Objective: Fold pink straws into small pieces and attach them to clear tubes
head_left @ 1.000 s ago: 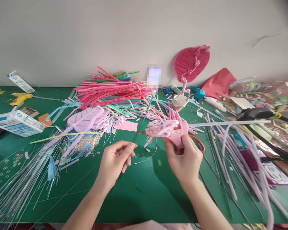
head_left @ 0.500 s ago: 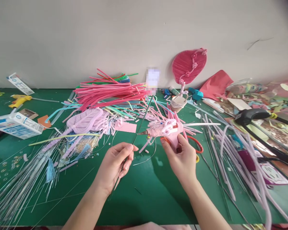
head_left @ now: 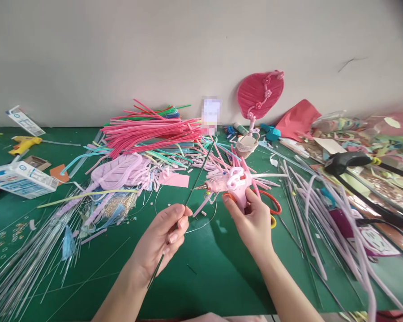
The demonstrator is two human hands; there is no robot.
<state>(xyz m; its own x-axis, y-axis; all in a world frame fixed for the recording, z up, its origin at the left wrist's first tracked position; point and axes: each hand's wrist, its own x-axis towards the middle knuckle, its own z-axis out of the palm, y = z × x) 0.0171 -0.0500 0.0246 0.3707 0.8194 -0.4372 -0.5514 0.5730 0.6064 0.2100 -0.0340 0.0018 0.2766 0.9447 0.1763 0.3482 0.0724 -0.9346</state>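
Note:
My left hand [head_left: 163, 235] is closed in a pinch on a thin dark green wire stem [head_left: 201, 167] that slants up and away toward the pink pile. My right hand [head_left: 251, 221] grips the handle of a pink glue gun [head_left: 230, 181], its metal nozzle pointing left at the wire and nearly touching it. A white glue stick juts from the gun's back to the right. Both hands hover just above the green mat [head_left: 208, 268].
A heap of pink, green and blue pipe cleaners [head_left: 151, 129] lies behind. Pale pink leaf [head_left: 116, 170], clear rods [head_left: 23, 264] and a white box [head_left: 20, 179] at left. Orange scissors [head_left: 272, 205], lilac pipe cleaners [head_left: 332, 223], a red leaf fan [head_left: 258, 91] and a black tool [head_left: 347, 161] at right.
My left hand has slid the wire down toward me, so more of it sticks out below my palm. The glue gun has shifted slightly left and its glue stick looks shorter.

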